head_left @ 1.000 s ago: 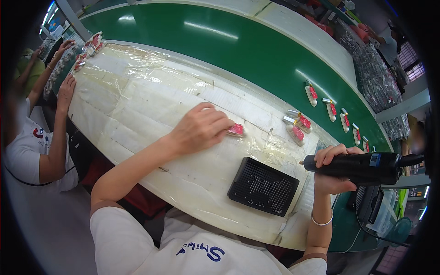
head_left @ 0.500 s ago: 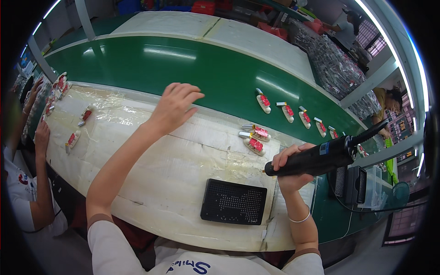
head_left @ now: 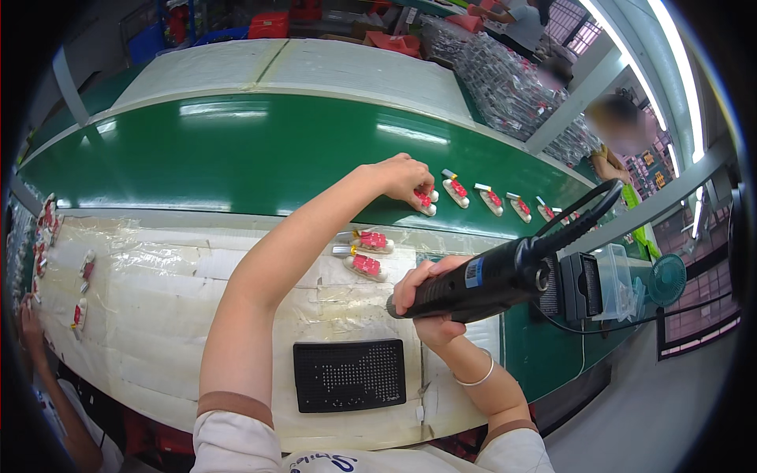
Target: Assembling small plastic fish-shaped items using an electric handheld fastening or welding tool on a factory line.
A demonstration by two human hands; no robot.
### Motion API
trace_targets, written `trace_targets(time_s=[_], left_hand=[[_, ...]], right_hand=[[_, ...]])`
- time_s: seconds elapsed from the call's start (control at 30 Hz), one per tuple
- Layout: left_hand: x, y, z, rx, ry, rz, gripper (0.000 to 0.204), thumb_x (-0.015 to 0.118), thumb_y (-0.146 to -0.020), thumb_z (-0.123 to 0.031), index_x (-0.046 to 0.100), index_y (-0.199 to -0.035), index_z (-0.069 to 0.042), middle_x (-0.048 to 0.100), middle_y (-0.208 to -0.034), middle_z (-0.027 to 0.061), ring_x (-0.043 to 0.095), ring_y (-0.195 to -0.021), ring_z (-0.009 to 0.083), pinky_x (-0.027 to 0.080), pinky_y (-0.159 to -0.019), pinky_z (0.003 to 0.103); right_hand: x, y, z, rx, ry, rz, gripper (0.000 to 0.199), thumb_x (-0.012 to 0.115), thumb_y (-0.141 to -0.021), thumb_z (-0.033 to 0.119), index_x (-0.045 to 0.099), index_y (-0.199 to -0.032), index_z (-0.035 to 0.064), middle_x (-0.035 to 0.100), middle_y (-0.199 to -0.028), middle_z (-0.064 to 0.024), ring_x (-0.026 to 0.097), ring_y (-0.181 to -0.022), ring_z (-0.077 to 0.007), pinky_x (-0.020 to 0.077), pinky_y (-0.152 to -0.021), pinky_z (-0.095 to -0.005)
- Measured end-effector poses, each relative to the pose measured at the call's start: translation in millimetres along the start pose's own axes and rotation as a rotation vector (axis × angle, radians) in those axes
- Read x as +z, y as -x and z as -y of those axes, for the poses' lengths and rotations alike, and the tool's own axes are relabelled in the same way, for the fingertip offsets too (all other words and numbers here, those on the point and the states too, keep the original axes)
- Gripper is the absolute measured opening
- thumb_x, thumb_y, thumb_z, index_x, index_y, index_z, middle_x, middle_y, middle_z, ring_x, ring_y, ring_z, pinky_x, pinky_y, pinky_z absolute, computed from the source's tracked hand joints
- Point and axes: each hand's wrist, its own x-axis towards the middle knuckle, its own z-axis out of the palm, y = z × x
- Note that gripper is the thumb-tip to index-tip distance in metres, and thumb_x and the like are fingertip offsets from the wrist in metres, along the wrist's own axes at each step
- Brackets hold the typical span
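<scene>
My left hand (head_left: 404, 178) reaches across to the green surface (head_left: 260, 158), fingers closed on a small red-and-white plastic assembly (head_left: 426, 203). My right hand (head_left: 430, 303) is wrapped round a black electric screwdriver (head_left: 481, 282), its tip end pointing left over the table and its cable leading off to the upper right. Between my arms lie two more red-and-white assemblies, the nearer one (head_left: 365, 266) with a silver piece at its end. Close to me sits a black screw tray (head_left: 349, 377), its holes partly filled with small screws.
A row of similar assemblies (head_left: 489, 200) runs rightward along the green surface. A clear plastic bin (head_left: 617, 280) and a green fan (head_left: 667, 280) stand at the right. At far left another person's hand (head_left: 31, 327) is near more assemblies. Bagged goods (head_left: 505, 79) are piled at the back.
My left hand has moved right and taken hold of an assembly on the green surface. The view has shifted rightward; the screwdriver stays in my right hand.
</scene>
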Motion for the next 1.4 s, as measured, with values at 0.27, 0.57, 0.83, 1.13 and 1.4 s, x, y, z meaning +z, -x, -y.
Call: trace_targets(time_s=[0.27, 0.57, 0.83, 1.13, 1.4], left_hand=[[-11.2, 101.2, -44.0, 0.009, 0.350, -0.484, 0.021, 0.074, -0.068, -0.011, 0.060, -0.083, -0.003, 0.056, -0.103, 0.0103, 0.058, -0.087, 0.0211, 0.048, -0.076, 0.030], [56.6, 211.0, -103.8, -0.041, 0.118, -0.316, 0.024, 0.071, -0.070, -0.018, 0.063, -0.090, -0.008, 0.056, -0.104, 0.0112, 0.055, -0.094, 0.0277, 0.046, -0.080, 0.036], [83.4, 209.9, -84.9, 0.058, 0.296, -0.565, 0.032, 0.076, -0.065, -0.022, 0.064, -0.092, -0.012, 0.053, -0.119, 0.0074, 0.043, -0.119, 0.0275, 0.031, -0.100, 0.042], [88.6, 215.6, -90.7, 0.096, 0.267, -0.578, 0.023, 0.075, -0.064, -0.020, 0.065, -0.084, -0.013, 0.051, -0.122, 0.0060, 0.038, -0.124, 0.0267, 0.025, -0.103, 0.044], [87.2, 214.1, -89.3, 0.109, 0.308, -0.553, 0.025, 0.073, -0.064, -0.018, 0.067, -0.088, -0.015, 0.050, -0.123, 0.0059, 0.036, -0.125, 0.0263, 0.023, -0.104, 0.045]], right_hand=[[-2.7, 9.6, -4.2, 0.012, 0.060, 0.028, 0.081, 0.062, -0.062, 0.071, 0.036, -0.105, 0.0083, 0.050, -0.061, -0.0062, 0.051, -0.051, -0.0134, 0.0418, -0.045, -0.0223], [13.0, -4.7, 36.5, -0.079, 0.244, 0.012, 0.083, 0.046, -0.064, 0.080, 0.033, -0.108, 0.0098, 0.048, -0.063, -0.0081, 0.049, -0.047, -0.0180, 0.0449, -0.046, -0.0296], [30.6, 13.0, 42.7, -0.036, -0.198, 0.247, 0.087, 0.057, -0.058, 0.075, 0.033, -0.108, 0.0079, 0.052, -0.066, -0.0136, 0.053, -0.052, -0.0245, 0.0472, -0.051, -0.0364], [31.8, 25.7, 42.1, 0.044, -0.182, 0.332, 0.085, 0.064, -0.054, 0.069, 0.035, -0.107, 0.0091, 0.053, -0.067, -0.0141, 0.053, -0.054, -0.0271, 0.0463, -0.053, -0.0364], [32.4, 27.4, 43.6, 0.091, -0.147, 0.317, 0.082, 0.064, -0.056, 0.068, 0.036, -0.106, 0.0096, 0.053, -0.067, -0.0138, 0.053, -0.055, -0.0263, 0.0458, -0.054, -0.0363]])
